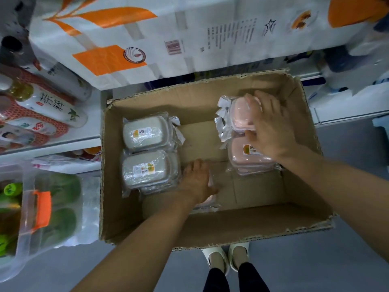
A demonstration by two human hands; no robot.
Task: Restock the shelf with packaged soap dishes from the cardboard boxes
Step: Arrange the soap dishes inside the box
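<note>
Along the left wall of the open box (147, 220) lie two stacked grey dishes (145, 152). The left hand (197, 182) reaches to the box floor near the front wall, fingers curled around a pink pack (207, 204) mostly hidden beneath it. By the right wall, the right hand (271, 125) spreads its fingers over the pink dishes (242, 114), seemingly closing on the top one. Picking is underway; next, lift both out toward the shelf (345, 116).

The open cardboard box (202, 224) stands before me, its flaps torn off. Inside at left lie two grey soap dishes (145, 152) in clear wrap, labels up, one just beside the other. At right lie two pink soap dishes (242, 131), also wrapped, touching each other near the wall.
</note>
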